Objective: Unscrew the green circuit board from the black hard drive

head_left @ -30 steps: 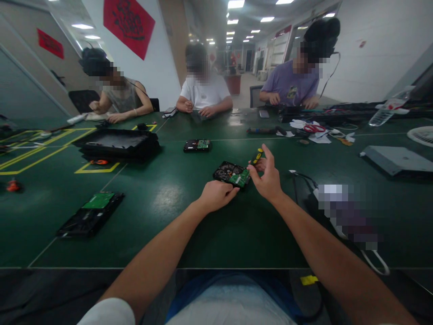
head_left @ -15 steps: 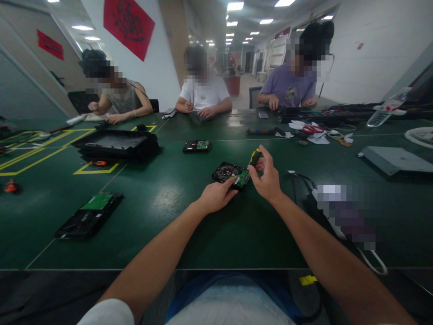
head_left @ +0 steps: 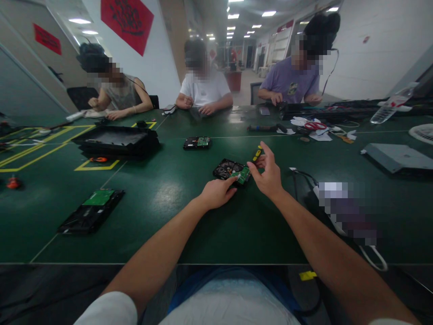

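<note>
A black hard drive (head_left: 226, 169) with a green circuit board lies on the table in front of me. My left hand (head_left: 218, 193) grips its near edge, a fingertip on the board and the thumb by the side. At the drive's right end, my right hand (head_left: 267, 174) holds a screwdriver (head_left: 257, 154) with a yellow and dark handle between thumb and fingers. The handle leans upward; its tip is hidden. Farther back rests a second hard drive (head_left: 197, 143), and a larger black drive with a green board (head_left: 98, 197) is at the left.
Left of centre stands a black tray (head_left: 117, 141), with an orange tool (head_left: 98, 160) before it. On the right are a cable-fed white power strip (head_left: 333, 221), a grey metal box (head_left: 395, 158), scissors (head_left: 315, 126) and a plastic bottle (head_left: 389, 108). Three people sit across the green table (head_left: 162, 234).
My right hand's grip on the screwdriver has shifted slightly, and the handle has turned to show more yellow. My left hand stays on the hard drive. The camera view has shifted a little.
</note>
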`<action>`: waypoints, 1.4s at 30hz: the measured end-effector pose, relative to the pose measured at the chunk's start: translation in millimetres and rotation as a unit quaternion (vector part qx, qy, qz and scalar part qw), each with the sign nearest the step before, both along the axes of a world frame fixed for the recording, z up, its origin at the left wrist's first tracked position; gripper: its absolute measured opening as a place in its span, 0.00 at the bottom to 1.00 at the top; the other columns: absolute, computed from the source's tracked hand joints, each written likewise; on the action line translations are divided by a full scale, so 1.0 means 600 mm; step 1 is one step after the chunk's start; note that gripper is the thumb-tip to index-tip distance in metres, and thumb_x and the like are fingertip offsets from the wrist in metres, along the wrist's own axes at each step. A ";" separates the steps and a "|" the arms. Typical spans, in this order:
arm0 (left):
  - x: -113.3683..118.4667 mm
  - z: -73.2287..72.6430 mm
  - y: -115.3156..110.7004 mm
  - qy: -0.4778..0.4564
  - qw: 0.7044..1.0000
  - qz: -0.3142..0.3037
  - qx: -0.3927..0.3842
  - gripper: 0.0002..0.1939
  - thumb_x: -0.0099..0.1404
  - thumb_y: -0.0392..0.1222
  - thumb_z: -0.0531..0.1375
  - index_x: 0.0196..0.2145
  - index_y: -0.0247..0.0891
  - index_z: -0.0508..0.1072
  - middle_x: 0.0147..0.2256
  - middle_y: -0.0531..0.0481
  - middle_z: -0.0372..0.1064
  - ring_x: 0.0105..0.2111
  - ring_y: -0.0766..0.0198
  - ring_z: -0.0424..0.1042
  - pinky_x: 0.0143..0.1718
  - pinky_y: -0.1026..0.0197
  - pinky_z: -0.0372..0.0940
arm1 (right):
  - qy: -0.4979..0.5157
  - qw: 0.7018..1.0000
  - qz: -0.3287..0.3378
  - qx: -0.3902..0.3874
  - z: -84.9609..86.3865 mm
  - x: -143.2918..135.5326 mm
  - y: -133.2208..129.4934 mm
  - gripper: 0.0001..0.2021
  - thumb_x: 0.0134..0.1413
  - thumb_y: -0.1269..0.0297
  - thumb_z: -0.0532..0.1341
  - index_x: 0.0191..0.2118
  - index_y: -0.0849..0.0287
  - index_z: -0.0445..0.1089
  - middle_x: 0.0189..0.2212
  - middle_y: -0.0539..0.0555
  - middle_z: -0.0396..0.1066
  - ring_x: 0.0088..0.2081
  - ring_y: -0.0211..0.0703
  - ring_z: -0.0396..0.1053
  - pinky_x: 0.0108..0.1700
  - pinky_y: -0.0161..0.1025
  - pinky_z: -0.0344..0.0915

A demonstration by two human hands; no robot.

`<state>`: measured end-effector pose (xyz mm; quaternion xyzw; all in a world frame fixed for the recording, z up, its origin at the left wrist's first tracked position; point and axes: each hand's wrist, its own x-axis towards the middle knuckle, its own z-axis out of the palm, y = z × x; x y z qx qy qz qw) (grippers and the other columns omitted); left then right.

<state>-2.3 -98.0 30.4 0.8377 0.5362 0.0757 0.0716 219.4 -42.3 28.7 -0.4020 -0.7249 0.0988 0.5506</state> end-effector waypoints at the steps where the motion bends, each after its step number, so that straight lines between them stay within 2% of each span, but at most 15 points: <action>1: 0.000 0.000 0.000 0.000 1.000 -0.001 0.000 0.29 0.76 0.52 0.53 0.70 0.45 0.63 0.43 0.43 0.81 0.43 0.49 0.81 0.45 0.53 0.71 | -0.004 1.000 0.000 0.000 0.001 0.000 -0.001 0.38 0.65 0.48 0.64 0.74 0.45 0.51 0.48 0.57 0.76 0.41 0.53 0.78 0.47 0.56 0.81; 7: -0.001 -0.002 0.002 0.005 1.000 0.001 -0.004 0.29 0.76 0.52 0.54 0.70 0.45 0.62 0.43 0.43 0.81 0.43 0.50 0.80 0.45 0.54 0.71 | 0.014 0.998 0.049 -0.031 -0.002 0.000 -0.001 0.36 0.71 0.51 0.58 0.76 0.46 0.43 0.49 0.57 0.78 0.44 0.52 0.81 0.52 0.56 0.80; 13: -0.001 -0.003 0.002 0.005 1.000 0.001 -0.007 0.29 0.75 0.52 0.54 0.70 0.46 0.62 0.41 0.44 0.81 0.41 0.50 0.81 0.44 0.54 0.71 | 0.009 1.000 0.012 -0.014 -0.002 -0.001 -0.001 0.38 0.65 0.50 0.65 0.74 0.46 0.50 0.46 0.56 0.79 0.41 0.51 0.80 0.47 0.52 0.81; 21: -0.002 -0.007 0.007 -0.011 1.000 0.011 -0.010 0.28 0.75 0.52 0.55 0.69 0.47 0.64 0.40 0.45 0.80 0.40 0.51 0.80 0.43 0.55 0.71 | 0.021 0.999 0.042 -0.017 -0.006 -0.001 0.002 0.37 0.69 0.52 0.59 0.76 0.48 0.44 0.49 0.58 0.78 0.44 0.51 0.81 0.50 0.53 0.81; 27: -0.004 -0.011 0.009 -0.023 1.000 0.006 -0.012 0.29 0.75 0.52 0.55 0.70 0.47 0.63 0.42 0.45 0.80 0.40 0.53 0.80 0.43 0.56 0.70 | 0.006 1.000 0.001 -0.002 -0.004 -0.001 0.000 0.39 0.64 0.49 0.64 0.75 0.47 0.50 0.47 0.57 0.77 0.39 0.51 0.78 0.46 0.54 0.82; 31: -0.002 -0.013 0.009 -0.032 0.999 0.004 -0.009 0.30 0.74 0.52 0.56 0.71 0.45 0.61 0.40 0.47 0.80 0.40 0.53 0.80 0.41 0.56 0.70 | 0.008 1.000 0.017 -0.012 -0.003 -0.002 -0.003 0.37 0.67 0.49 0.61 0.75 0.46 0.49 0.50 0.58 0.76 0.42 0.53 0.79 0.48 0.56 0.81; 34: -0.001 -0.014 0.010 -0.051 0.998 0.031 -0.023 0.33 0.74 0.51 0.56 0.73 0.43 0.57 0.37 0.48 0.80 0.39 0.53 0.80 0.40 0.57 0.69 | 0.025 0.998 0.046 -0.023 -0.005 -0.002 -0.003 0.36 0.70 0.51 0.58 0.76 0.46 0.44 0.51 0.58 0.77 0.44 0.53 0.80 0.51 0.57 0.80; 37: -0.002 -0.014 0.012 -0.059 0.993 0.096 -0.017 0.33 0.75 0.51 0.55 0.73 0.43 0.55 0.41 0.45 0.80 0.40 0.53 0.80 0.41 0.57 0.69 | 0.034 0.998 0.046 -0.022 -0.008 -0.002 0.000 0.37 0.70 0.51 0.59 0.77 0.46 0.42 0.50 0.58 0.77 0.44 0.52 0.80 0.51 0.56 0.81; 39: -0.003 -0.015 0.013 -0.057 0.990 0.130 -0.011 0.32 0.75 0.50 0.55 0.73 0.42 0.56 0.43 0.43 0.80 0.41 0.52 0.80 0.41 0.56 0.70 | 0.030 0.999 0.030 -0.016 -0.007 -0.002 0.001 0.38 0.68 0.51 0.61 0.76 0.46 0.44 0.49 0.57 0.77 0.43 0.52 0.80 0.49 0.55 0.81; 42: -0.005 -0.016 0.014 -0.055 0.990 0.131 -0.014 0.32 0.75 0.51 0.55 0.72 0.43 0.57 0.44 0.42 0.80 0.41 0.52 0.80 0.41 0.56 0.70 | 0.014 1.000 0.007 -0.005 -0.005 -0.002 0.000 0.38 0.66 0.50 0.64 0.75 0.45 0.49 0.47 0.56 0.77 0.41 0.51 0.79 0.47 0.54 0.81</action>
